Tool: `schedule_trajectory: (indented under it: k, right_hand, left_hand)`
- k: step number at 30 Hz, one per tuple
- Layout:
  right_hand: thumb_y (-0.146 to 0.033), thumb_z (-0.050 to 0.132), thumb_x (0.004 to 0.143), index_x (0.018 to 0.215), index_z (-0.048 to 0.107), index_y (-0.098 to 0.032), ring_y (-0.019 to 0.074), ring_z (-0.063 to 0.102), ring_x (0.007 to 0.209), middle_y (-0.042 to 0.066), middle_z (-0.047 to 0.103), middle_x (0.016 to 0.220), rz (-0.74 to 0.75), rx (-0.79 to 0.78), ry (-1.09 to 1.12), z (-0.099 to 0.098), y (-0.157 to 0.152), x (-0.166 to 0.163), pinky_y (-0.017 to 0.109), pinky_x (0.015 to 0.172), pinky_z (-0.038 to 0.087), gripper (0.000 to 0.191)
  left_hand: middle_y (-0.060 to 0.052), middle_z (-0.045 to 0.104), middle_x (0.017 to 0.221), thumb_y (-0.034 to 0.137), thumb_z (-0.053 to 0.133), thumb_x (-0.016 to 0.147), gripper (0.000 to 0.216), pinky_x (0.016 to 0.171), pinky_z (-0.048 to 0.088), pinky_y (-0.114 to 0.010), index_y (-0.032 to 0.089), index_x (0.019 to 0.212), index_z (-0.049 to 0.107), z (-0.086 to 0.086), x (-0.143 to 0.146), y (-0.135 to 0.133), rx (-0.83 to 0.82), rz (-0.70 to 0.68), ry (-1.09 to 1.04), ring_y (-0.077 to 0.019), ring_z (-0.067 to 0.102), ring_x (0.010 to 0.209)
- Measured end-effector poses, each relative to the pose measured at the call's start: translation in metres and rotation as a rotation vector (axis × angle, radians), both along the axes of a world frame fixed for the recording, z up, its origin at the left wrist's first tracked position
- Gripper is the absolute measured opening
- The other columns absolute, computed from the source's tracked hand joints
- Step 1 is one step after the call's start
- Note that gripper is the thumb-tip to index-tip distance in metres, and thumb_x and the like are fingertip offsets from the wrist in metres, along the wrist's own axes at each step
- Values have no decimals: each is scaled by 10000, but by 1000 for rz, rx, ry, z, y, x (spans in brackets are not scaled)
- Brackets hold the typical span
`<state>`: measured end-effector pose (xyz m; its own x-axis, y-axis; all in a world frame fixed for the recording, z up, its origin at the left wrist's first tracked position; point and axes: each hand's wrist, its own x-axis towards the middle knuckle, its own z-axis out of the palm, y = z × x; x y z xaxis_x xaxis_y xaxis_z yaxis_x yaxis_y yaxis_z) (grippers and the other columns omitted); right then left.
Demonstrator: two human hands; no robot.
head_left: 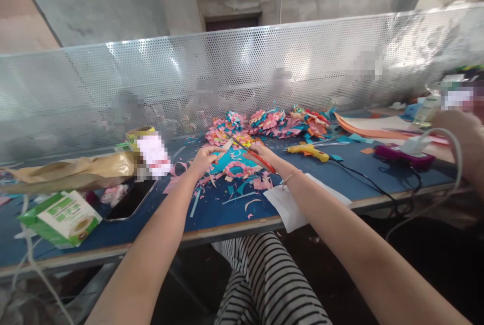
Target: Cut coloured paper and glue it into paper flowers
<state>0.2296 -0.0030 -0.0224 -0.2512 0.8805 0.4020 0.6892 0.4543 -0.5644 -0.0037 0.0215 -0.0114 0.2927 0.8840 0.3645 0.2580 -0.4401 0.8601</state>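
Note:
My right hand is closed around a pair of scissors with red handles. Its dark blades point up and left toward my other hand. Between the fingers of my left hand is a small pale strip of paper, close to the blade tips. Below both hands lie a ring of pink paper petals and a piece of blue paper. Pink and blue paper scraps are scattered around them. Several paper flowers in pink, blue and yellow are heaped just behind.
On the right are a yellow glue gun, a purple power strip and orange paper sheets. A co-worker's arm reaches in there. A green box and a phone lie left. A perforated metal panel stands behind.

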Motion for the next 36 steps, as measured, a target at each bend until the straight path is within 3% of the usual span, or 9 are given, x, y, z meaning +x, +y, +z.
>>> schedule_trajectory:
  k: [4, 7, 13, 18, 22, 28, 36]
  right_hand:
    - [-587, 460, 759, 674, 458, -176, 92, 399, 562, -32, 425, 616, 145, -14, 105, -1, -2, 3, 232, 535, 303, 420]
    - [-603, 462, 751, 648, 435, -179, 85, 380, 553, -40, 396, 603, 159, -12, 123, -4, 0, 4, 233, 529, 295, 437]
    - [-512, 472, 792, 654, 495, -174, 102, 448, 569, -24, 474, 595, 24, 22, 31, -6, 8, 3, 222, 535, 316, 366]
    - [-424, 510, 811, 822, 607, -163, 182, 593, 762, 58, 647, 793, -212, 50, -164, -3, 9, 3, 228, 614, 384, 279]
    - [-378, 522, 805, 1078, 564, -120, 234, 625, 887, 142, 663, 980, -320, 43, -266, -7, 7, 6, 248, 673, 414, 378]
    - [-272, 557, 734, 1268, 437, -87, 259, 631, 901, 165, 654, 1021, -315, -131, -427, -12, 4, 10, 263, 633, 434, 578]
    - [-382, 521, 775, 990, 668, -153, 289, 530, 1063, 161, 614, 1071, -377, 15, -519, -11, 6, 13, 357, 850, 420, 346]
  left_hand:
    - [24, 545, 528, 124, 471, 560, 405, 510, 345, -219, 153, 883, 713, -1, -1, 0, 12, -13, 44, -92, 440, 497]
    - [14, 575, 568, 116, 469, 557, 401, 507, 338, -222, 156, 872, 713, -1, -1, -1, 19, -16, 43, -91, 440, 503]
    - [24, 551, 515, 116, 470, 554, 392, 504, 344, -220, 159, 858, 715, -1, 0, 0, -10, -6, 28, -93, 442, 485]
    - [29, 562, 515, 105, 486, 541, 407, 507, 384, -213, 158, 872, 716, -2, -1, 1, -43, -6, -21, -87, 462, 472]
    - [4, 646, 651, 104, 512, 536, 398, 556, 460, -234, 150, 877, 712, 3, 4, -4, -97, 31, -104, -88, 527, 492]
    - [-43, 703, 831, 139, 565, 576, 373, 662, 537, -297, 145, 923, 703, 4, 8, -5, -129, 76, -202, -123, 627, 588]
    - [-58, 697, 797, 282, 735, 587, 252, 748, 534, -342, 149, 797, 695, -1, 3, 1, -59, 130, -169, -167, 658, 685]
